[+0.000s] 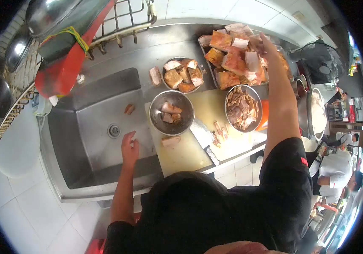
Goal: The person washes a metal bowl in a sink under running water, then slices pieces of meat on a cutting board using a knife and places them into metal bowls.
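Note:
My left hand (129, 148) hangs over the sink, fingers loosely apart and nothing in it. My right hand (261, 44) reaches to the far side of a heap of reddish-brown pork belly blocks (234, 61); its fingers are blurred, so a grip cannot be made out. Nearer me, a steel bowl (151, 112) holds several meat pieces, and another bowl (228, 114) is full of thin meat slices. Behind them, a round bowl (166, 67) carries browned chunks. A cleaver (202, 135) lies on the yellowish cutting board (177, 158) beside small meat strips.
The steel sink (99, 118) has one meat scrap (129, 109) near its drain. A loose meat block (155, 76) lies behind the bowls. A wire rack (135, 27) with a red item (58, 74) borders the left. A fan (321, 63) stands right, and people (336, 169) work beyond.

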{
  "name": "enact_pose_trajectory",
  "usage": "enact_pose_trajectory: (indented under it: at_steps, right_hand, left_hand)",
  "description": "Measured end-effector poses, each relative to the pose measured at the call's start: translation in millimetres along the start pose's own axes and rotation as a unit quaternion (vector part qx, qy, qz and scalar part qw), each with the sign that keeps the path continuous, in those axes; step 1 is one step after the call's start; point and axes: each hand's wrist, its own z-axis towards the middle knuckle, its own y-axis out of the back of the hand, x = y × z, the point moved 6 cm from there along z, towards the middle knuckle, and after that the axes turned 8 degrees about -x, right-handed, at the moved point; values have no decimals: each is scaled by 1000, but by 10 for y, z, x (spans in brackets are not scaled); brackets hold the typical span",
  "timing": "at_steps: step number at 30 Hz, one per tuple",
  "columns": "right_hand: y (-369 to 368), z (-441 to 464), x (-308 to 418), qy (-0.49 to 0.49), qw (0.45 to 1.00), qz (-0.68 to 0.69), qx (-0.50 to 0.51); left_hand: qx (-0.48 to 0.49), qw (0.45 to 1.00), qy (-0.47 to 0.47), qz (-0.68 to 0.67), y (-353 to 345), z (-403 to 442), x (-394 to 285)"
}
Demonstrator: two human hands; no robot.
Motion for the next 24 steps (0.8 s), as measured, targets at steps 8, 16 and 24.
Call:
enact_pose_trajectory:
  at_steps: [8,16,24]
  right_hand:
    - [486,-1490,1,290,952,91,-40]
    - [530,-4618,-2485,262,961,-36,80]
    - [542,-5447,-3053,341,908,-239,38]
  left_hand:
    - [-5,995,42,90,164,1,501]
    - [-59,988,101,97,180,250,1478]
    - [46,983,62,165,-399,833,2018]
